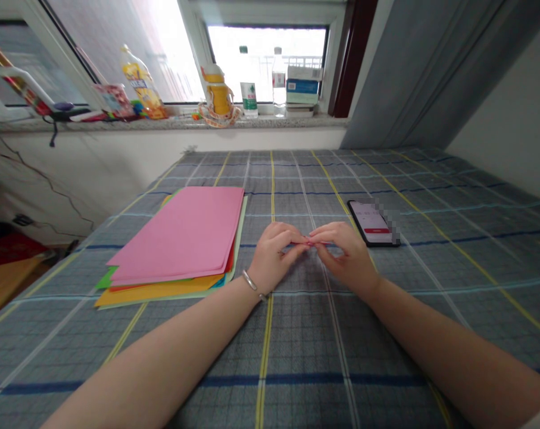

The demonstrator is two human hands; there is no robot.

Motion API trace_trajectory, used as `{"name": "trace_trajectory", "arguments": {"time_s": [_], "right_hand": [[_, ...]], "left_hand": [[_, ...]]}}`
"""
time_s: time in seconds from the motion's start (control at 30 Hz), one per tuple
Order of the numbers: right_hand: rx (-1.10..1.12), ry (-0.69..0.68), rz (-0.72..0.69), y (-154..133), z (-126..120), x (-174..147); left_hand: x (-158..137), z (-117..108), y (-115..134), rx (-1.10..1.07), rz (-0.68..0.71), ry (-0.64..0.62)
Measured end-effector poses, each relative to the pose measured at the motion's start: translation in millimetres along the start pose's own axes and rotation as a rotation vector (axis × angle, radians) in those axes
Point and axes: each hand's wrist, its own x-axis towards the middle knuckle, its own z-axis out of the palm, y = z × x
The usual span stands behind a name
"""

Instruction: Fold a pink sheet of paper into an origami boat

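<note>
My left hand (281, 250), with a silver bangle on its wrist, pinches a small piece of pink paper (311, 241) between thumb and fingers. From the other side my right hand (346, 255) pinches the same piece, so the fingertips of both hands nearly meet. Most of the paper is hidden behind the fingers, and its shape is hard to make out. To the left of my hands lies a stack of coloured paper sheets (180, 232), pink on top, with orange, yellow, green and blue edges showing below.
A phone (374, 223) with its screen lit lies right of my hands on the checked cloth (305, 333). Along the windowsill (171, 124) stand a yellow drink bottle (142, 83), a yellow flask (218, 92), clear bottles (278, 83) and boxes (303, 84). A grey curtain (412, 71) hangs at right.
</note>
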Motion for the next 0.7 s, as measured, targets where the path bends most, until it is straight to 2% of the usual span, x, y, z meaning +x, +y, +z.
{"name": "trace_trajectory", "arguments": {"time_s": [0.3,0.5,0.7], "right_hand": [[-0.114,0.016,-0.025,-1.9,1.6,-1.1],[-0.235,-0.015,-0.071,-3.1,1.0,-2.6],[-0.256,-0.020,-0.081,-3.8,0.0,-2.3]], "left_hand": [[-2.1,3.9,-0.5,-0.079,-0.032,-0.002],[-1.7,3.3,2.3,-0.069,0.019,-0.025],[-0.5,2.7,4.0,-0.088,0.022,-0.037]]}}
